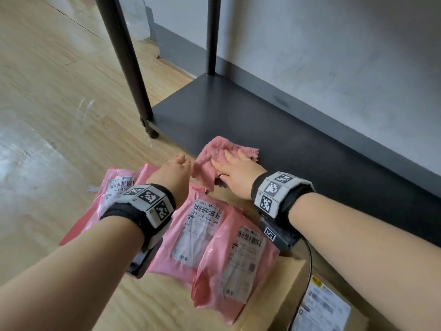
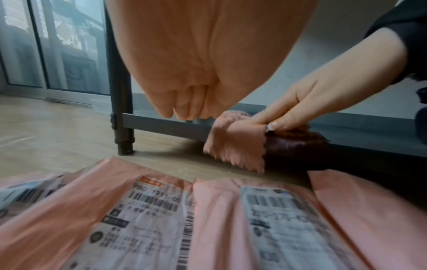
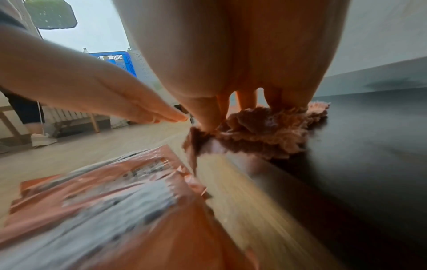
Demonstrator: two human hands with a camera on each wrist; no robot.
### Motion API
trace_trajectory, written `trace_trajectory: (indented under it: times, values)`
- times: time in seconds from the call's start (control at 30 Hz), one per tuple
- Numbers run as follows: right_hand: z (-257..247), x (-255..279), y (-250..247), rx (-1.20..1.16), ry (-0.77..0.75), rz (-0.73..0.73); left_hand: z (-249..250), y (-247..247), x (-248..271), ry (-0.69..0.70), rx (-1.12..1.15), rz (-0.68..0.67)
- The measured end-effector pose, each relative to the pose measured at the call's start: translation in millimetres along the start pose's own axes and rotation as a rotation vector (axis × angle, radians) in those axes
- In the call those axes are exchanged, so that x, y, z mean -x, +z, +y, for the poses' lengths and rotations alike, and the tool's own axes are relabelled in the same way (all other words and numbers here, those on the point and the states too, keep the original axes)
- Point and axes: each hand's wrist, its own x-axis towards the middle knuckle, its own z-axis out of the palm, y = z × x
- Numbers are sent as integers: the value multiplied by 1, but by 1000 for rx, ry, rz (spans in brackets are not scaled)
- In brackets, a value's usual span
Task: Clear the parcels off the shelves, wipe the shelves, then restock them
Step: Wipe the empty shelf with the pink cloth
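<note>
A pink fluffy cloth (image 1: 217,149) lies on the front edge of the bare dark bottom shelf (image 1: 286,144), one corner hanging over. My right hand (image 1: 229,163) rests flat on it, fingers straight and thumb pressing the near fold; the right wrist view shows the cloth (image 3: 265,135) bunched under the fingertips. My left hand (image 1: 183,161) hovers just left of the cloth, fingers relaxed and holding nothing. Several pink parcels with white labels (image 1: 202,235) lie on the floor below my wrists, and the left wrist view shows the parcels (image 2: 138,219) under that hand.
A black shelf post (image 1: 128,63) stands on the wooden floor left of the shelf, with a second post (image 1: 212,34) at the back. A cardboard box (image 1: 269,306) lies under the nearest parcel. Another labelled box (image 1: 322,309) sits at the bottom right. A grey wall backs the shelf.
</note>
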Motion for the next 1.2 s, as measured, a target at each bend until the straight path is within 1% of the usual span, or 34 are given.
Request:
trace_trajectory:
  times: [0.07,0.17,0.27,0.37,0.47,0.7,0.77,0.87,0.97,1.07,1.13,1.2]
  values:
    - [-2,24,7,-20,13,-35,12,0,7,48,2,0]
    - [7,58,23,-140,71,-67,34,2,13,127,-53,-7]
    - [26,73,41,-233,149,-96,57,5,14,207,-106,-15]
    - [46,68,47,-227,181,-101,75,10,14,250,-128,-39]
    - [69,58,42,-147,246,-75,89,18,10,276,-166,-75]
    - [153,37,27,-112,390,-50,100,28,-20,162,-251,-141]
    - [175,32,23,-75,435,-28,98,30,-25,164,-274,-151]
    - [200,18,18,-17,480,-30,93,33,-24,208,-298,-132]
    - [205,7,12,6,505,-26,89,35,-22,224,-277,-121]
    - [193,-2,14,-33,523,30,88,35,-21,233,-266,-136]
    - [175,-3,14,-32,480,20,88,34,-21,229,-252,-152]
    - [155,-1,12,-20,411,-33,86,33,-21,230,-204,-166]
